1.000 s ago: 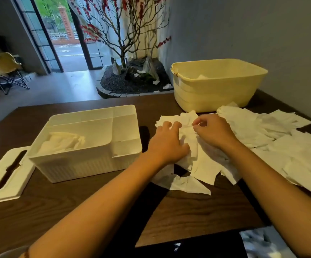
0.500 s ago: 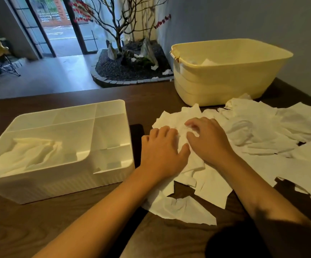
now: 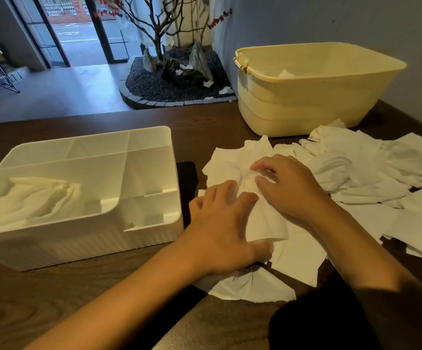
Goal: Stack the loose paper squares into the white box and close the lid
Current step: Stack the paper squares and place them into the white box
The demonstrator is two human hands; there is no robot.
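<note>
The white box [image 3: 78, 245] stands open on the left of the dark table, with crumpled paper squares [image 3: 28, 202] in its large compartment. To its right lies a heap of loose white paper squares [image 3: 371, 168]. My left hand [image 3: 223, 229] lies flat with spread fingers, pressing down on the sheets at the heap's near left corner. My right hand [image 3: 289, 192] sits just beyond it, its curled fingers pinching the top paper square [image 3: 232, 160], which wrinkles under the fingertips. No lid is in view.
A pale yellow tub [image 3: 305, 104] stands at the back right, with a scrap of paper inside, touching the far edge of the heap. The box's smaller side compartments [image 3: 149, 173] hold nothing. Bare table [image 3: 66, 294] shows in front of the box.
The view has dropped and come closer, so the lid at far left has left the frame. Both hands stay on the same sheets, the left one sliding slightly nearer.
</note>
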